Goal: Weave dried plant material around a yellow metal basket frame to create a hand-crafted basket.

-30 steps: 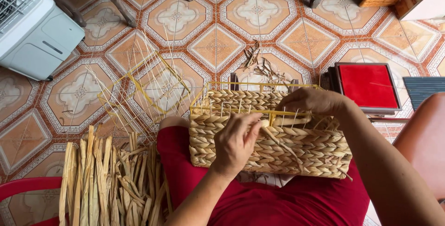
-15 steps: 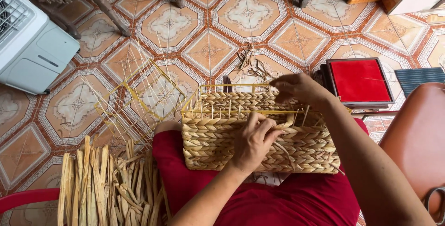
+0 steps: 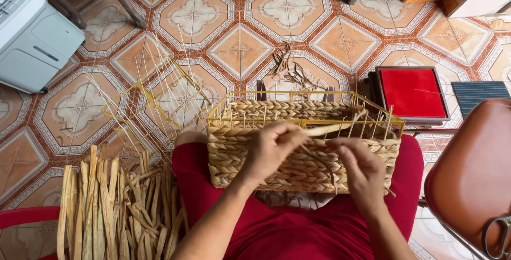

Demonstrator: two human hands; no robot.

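Observation:
A half-woven basket (image 3: 234,148) rests on my lap, plaited straw over a yellow wire frame (image 3: 298,96) whose bare rods stand above the weave. My left hand (image 3: 270,151) lies on the near wall and pinches a pale straw strand (image 3: 326,129) near the top of the weave. My right hand (image 3: 361,170) is close beside it at the same wall, its fingers curled around the strand's loose end.
A pile of dried straw strips (image 3: 112,206) lies at my left. A second bare wire frame (image 3: 154,100) stands on the patterned tile floor. A white appliance (image 3: 32,31), a red-topped box (image 3: 412,92), a brown chair seat (image 3: 474,169) and scissors (image 3: 497,233) surround me.
My right hand has come down from the basket's far right rim to the near wall beside my left hand. The view has shifted slightly.

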